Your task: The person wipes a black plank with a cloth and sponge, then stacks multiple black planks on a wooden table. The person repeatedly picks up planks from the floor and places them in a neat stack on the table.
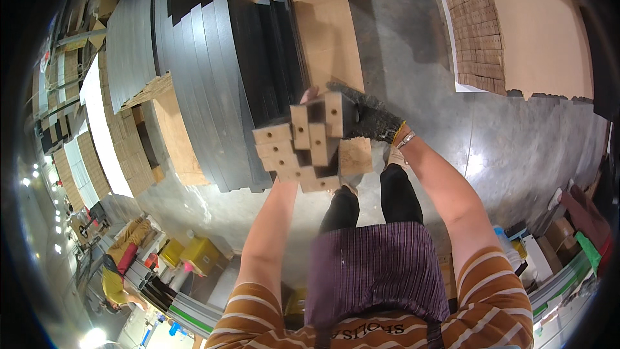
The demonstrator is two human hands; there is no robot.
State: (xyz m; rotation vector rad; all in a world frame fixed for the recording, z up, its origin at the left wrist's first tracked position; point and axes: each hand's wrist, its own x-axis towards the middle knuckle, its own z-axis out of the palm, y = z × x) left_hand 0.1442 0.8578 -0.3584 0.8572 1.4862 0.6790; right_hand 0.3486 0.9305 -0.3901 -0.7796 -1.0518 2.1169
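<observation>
A bundle of short board strips (300,145), with dark faces and light brown ends with drilled holes, is held up in front of me. My left hand (310,94) is mostly hidden behind the bundle; only some bare fingers show at its far edge, and they appear wrapped round it. My right hand (373,118) wears a dark glove with a yellow cuff edge and is closed against the bundle's right side. Just left of the bundle rises a stack of long dark-grey panels (216,84). Under the strips, a small brown block or board piece (355,156) shows near my feet.
A brown board (326,32) lies beyond the bundle. More panel stacks (132,45) stand at the left, and a pallet of brown-edged boards (478,26) at the far right. Yellow bins (201,255) and a person (123,265) are at the lower left. Another person (584,220) is at right.
</observation>
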